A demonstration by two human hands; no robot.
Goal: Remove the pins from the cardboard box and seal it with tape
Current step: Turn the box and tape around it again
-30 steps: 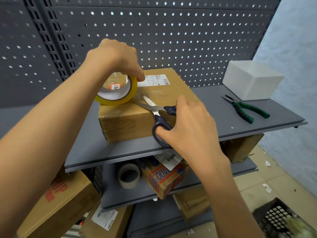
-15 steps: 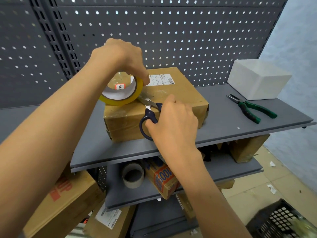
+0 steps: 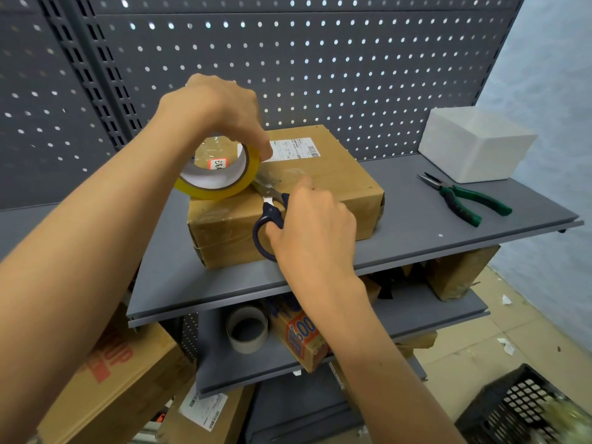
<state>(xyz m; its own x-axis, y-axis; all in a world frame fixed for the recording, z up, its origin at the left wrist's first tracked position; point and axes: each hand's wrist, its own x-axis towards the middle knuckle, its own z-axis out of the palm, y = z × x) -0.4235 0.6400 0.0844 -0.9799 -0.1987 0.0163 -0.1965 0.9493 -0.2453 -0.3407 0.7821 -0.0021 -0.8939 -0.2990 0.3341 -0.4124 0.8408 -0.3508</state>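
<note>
Cardboard box [image 3: 323, 184] sits on the top grey shelf [image 3: 416, 229], near its front edge, shipping label facing up. Left hand [image 3: 217, 110] grips the yellow tape roll [image 3: 217, 174] from above, holding it tilted over the box's near-left top corner. Right hand [image 3: 314, 225] has fingers curled through the dark handles of the scissors [image 3: 270, 213]; blades point up-left toward the roll, right where the tape leaves it. Looks like the cut step. Blade gap hard to read, can't tell if tape is already between the blades.

To do it well: keep the tape taut off the roll, cut close to the box edge, blades square to the strip, then press the loose end down flat. Green-handled pliers [image 3: 464, 200] lie well apart to the right, beside the white box [image 3: 474, 145].
</note>
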